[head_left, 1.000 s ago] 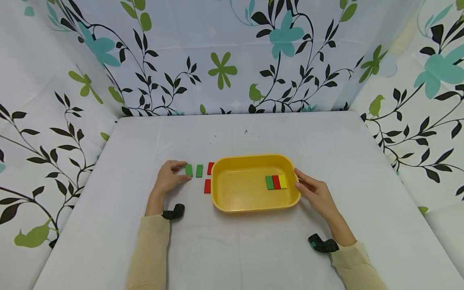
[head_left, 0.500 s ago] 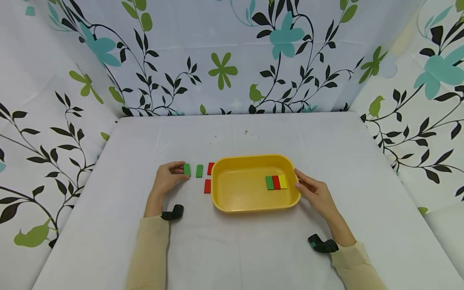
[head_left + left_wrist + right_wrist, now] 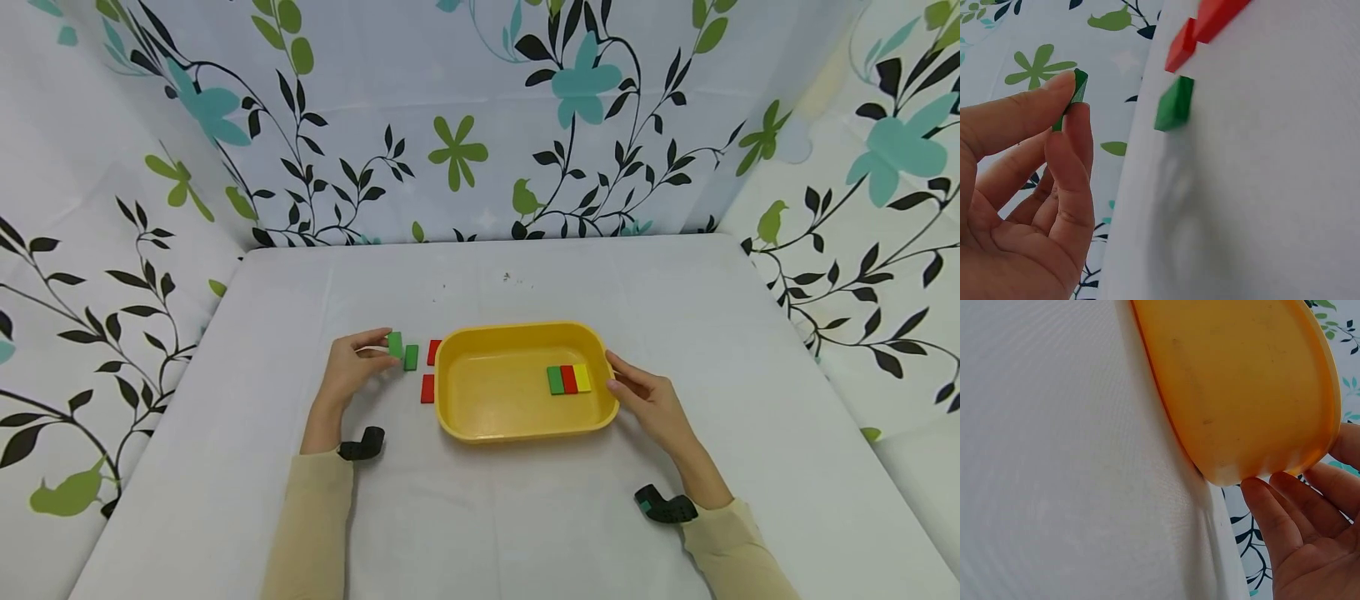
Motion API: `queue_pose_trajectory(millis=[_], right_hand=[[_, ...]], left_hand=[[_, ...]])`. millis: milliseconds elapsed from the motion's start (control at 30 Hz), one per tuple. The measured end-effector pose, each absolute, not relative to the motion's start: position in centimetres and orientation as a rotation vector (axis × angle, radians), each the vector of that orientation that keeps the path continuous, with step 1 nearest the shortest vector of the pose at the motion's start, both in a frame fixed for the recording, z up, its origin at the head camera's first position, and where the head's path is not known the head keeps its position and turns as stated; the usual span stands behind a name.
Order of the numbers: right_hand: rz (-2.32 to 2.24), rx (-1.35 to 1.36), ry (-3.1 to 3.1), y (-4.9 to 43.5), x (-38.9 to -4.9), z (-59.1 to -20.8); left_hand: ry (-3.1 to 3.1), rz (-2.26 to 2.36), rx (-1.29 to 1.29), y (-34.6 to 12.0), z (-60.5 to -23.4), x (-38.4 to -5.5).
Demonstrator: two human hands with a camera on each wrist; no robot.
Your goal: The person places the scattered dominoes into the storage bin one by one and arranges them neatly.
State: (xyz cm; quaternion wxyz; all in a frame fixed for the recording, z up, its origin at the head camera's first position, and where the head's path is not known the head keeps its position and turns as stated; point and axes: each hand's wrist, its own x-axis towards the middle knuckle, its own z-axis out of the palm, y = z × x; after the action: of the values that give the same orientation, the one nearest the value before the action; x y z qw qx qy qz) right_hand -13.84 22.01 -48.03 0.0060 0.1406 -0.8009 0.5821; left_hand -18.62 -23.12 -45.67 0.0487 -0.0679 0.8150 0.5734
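My left hand point(image 3: 352, 371) pinches a green block point(image 3: 395, 344) between thumb and fingertips, raised off the table in the left wrist view. Close to its right stands another green block point(image 3: 411, 357). Two red blocks point(image 3: 427, 388) lie past that, against the left end of a yellow tray point(image 3: 517, 417). Inside the tray, toward the right, a green block point(image 3: 555, 380), a red block point(image 3: 568, 379) and a yellow block point(image 3: 582, 378) sit side by side. My right hand point(image 3: 651, 404) holds the tray's right end, its fingertips point(image 3: 1252, 487) against the outer wall.
A white cloth covers the table point(image 3: 480, 517). Patterned curtains point(image 3: 480, 117) stand behind it and at both sides. Each wrist wears a black camera mount point(image 3: 363, 443). Small dark marks point(image 3: 506, 276) show on the cloth behind the tray.
My left hand first drew slightly left with the green block, then moved right and lifted it closer to the other green block. My right hand stays at the tray; the head view has shifted slightly.
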Motion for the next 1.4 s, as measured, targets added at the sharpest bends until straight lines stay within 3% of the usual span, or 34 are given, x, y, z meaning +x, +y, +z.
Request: queue_pose_trajectory(millis=[667, 1400], right_hand=[[1.793, 0.415, -2.537, 22.0, -13.6, -48.2], [1.776, 0.433, -2.532, 21.9, -13.7, -48.1]], left_hand=[[2.412, 1.882, 0.068, -13.0, -38.1, -17.3], [2.459, 1.668, 0.008, -4.8, -40.9, -17.1]])
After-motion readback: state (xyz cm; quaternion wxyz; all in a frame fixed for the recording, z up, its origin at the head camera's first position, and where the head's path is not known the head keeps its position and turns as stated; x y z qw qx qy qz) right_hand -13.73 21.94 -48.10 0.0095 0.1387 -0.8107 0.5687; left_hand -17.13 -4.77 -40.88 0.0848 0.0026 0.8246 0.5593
